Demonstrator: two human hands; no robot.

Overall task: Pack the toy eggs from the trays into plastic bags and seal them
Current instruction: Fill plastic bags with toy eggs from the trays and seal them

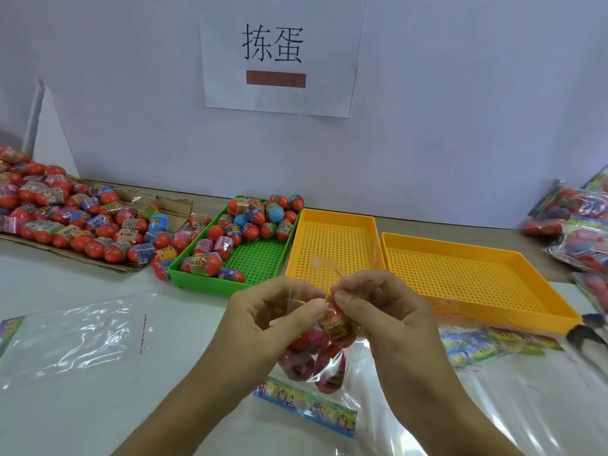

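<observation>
A clear plastic bag [324, 357] holding several red toy eggs hangs in front of me above the table. My left hand [276, 317] and my right hand [378, 311] both pinch its open top edge between thumb and fingers, close together. A thin strip from the bag's mouth sticks up above my right fingers. The bag's printed header card [306, 406] lies on the table below. Behind my hands stands a green tray [263, 268] with several red wrapped eggs in its far half. Two yellow trays [332, 248] [467, 274] hold no eggs.
A flattened cardboard sheet [171, 209] at the left is piled with many loose eggs. An empty clear bag [75, 337] lies at the near left. Filled bags [572, 225] are stacked at the far right, more clear bags [493, 390] lie at the near right. A wall with a paper sign stands behind.
</observation>
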